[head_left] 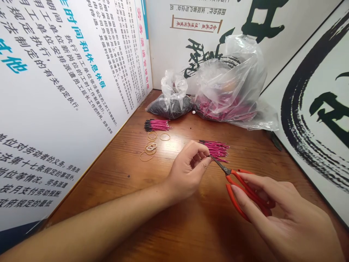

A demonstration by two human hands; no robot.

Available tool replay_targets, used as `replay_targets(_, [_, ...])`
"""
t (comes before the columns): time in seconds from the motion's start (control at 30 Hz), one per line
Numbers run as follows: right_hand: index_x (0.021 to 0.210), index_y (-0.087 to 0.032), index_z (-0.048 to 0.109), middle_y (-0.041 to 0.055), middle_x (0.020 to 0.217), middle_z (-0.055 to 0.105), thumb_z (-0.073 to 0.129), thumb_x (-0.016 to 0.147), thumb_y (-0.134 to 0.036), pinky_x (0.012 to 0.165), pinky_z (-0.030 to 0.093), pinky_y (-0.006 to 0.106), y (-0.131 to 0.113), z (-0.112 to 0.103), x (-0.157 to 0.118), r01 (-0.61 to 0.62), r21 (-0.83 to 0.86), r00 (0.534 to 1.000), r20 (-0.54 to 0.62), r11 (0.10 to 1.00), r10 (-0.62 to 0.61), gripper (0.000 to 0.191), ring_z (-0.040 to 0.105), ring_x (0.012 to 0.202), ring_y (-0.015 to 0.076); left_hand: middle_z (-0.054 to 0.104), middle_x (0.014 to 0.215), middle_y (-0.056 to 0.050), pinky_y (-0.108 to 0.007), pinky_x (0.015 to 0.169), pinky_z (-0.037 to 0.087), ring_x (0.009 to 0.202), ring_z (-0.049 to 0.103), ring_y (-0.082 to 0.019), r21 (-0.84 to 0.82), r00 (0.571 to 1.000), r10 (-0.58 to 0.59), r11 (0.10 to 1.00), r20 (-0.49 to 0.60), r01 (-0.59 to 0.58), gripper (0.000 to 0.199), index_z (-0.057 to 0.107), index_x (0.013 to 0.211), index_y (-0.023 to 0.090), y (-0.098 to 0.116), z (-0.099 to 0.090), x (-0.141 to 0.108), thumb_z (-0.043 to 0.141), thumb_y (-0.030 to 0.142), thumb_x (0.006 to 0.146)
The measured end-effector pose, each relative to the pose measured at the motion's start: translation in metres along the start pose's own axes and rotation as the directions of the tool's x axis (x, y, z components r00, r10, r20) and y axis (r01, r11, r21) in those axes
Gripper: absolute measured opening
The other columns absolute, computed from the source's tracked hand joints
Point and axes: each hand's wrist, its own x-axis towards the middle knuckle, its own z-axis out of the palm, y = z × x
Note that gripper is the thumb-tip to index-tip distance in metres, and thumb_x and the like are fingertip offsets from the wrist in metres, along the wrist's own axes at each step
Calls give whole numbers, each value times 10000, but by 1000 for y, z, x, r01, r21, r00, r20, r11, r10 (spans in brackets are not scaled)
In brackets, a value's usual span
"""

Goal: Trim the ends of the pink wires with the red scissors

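Held in my right hand is a pair of scissors with red handles, thumb and fingers at the loops. Its dark tips point left and meet the fingertips of my left hand. That hand is closed in a pinch; a tiny dark bit shows at the fingertips, too small to name. Just behind it lies a loose pile of thin pink wires, some with black ends. Farther left is a neater bundle of pink wires with black ends.
Several rubber bands lie on the wooden table to the left. At the back stand a clear bag of small black pieces and a larger clear bag of pink wires. Printed panels enclose the table.
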Motion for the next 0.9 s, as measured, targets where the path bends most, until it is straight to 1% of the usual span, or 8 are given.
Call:
replay_targets(0.13, [1091,-346,634,-76,657,659,609,907,-432,473,469,217,0,-1,-1,-5,-7,1000,10,1000,5,205,560,506,102,486,824,9,-250,653,376,731,449,-114,4,1000,11,1000,-1,-11,74,558,855,181,0,0,-1,572,134,910])
replay_targets(0.27, [1095,-348,638,-71,660,658,609,905,-437,486,465,236,2,-3,-1,9,-15,1000,26,1000,-8,212,545,516,116,487,822,8,-245,648,375,735,454,-114,11,1000,14,1000,-2,-14,87,555,841,180,-1,0,-1,576,126,905])
replay_targets(0.33, [1088,-344,641,-69,644,643,612,906,-427,509,461,257,2,-3,0,34,-17,999,37,999,-34,202,534,513,122,488,820,8,-244,648,376,732,453,-114,18,1000,13,1000,2,-13,84,555,841,181,-1,0,-1,579,130,904])
replay_targets(0.47, [1077,-303,640,-61,614,607,593,924,-406,602,456,322,1,-3,0,67,16,998,1,998,-67,190,499,479,122,487,808,11,-245,640,374,714,447,-114,22,1000,-2,1000,13,2,89,548,833,185,0,1,-2,579,151,909])
replay_targets(0.57, [1086,-291,655,-46,606,603,606,909,-440,594,460,335,3,-3,-3,18,-14,1000,-20,1000,-19,236,504,479,135,483,797,12,-248,640,370,705,439,-114,19,1000,-20,1000,8,20,100,536,824,184,1,1,-1,583,167,910])
replay_targets(0.7, [1047,-290,680,-26,610,621,615,889,-468,468,439,294,5,-3,-3,-52,-54,998,-32,997,51,247,574,496,152,471,785,18,-247,635,361,696,427,-112,5,999,-46,999,7,46,95,523,834,184,2,1,-2,577,173,913])
replay_targets(0.8, [1027,-292,691,-28,640,655,636,876,-455,438,441,267,5,0,-2,-74,-4,997,-24,997,74,229,594,488,136,466,777,24,-243,630,353,687,417,-106,0,997,-70,998,9,70,95,511,838,183,2,1,-2,565,171,915])
replay_targets(0.9, [986,-300,708,-30,646,664,648,860,-470,439,445,254,5,6,-1,-136,60,991,-5,989,136,221,594,489,128,458,762,30,-238,619,346,671,410,-101,-16,994,-106,994,13,106,95,502,844,183,0,1,-2,558,189,921])
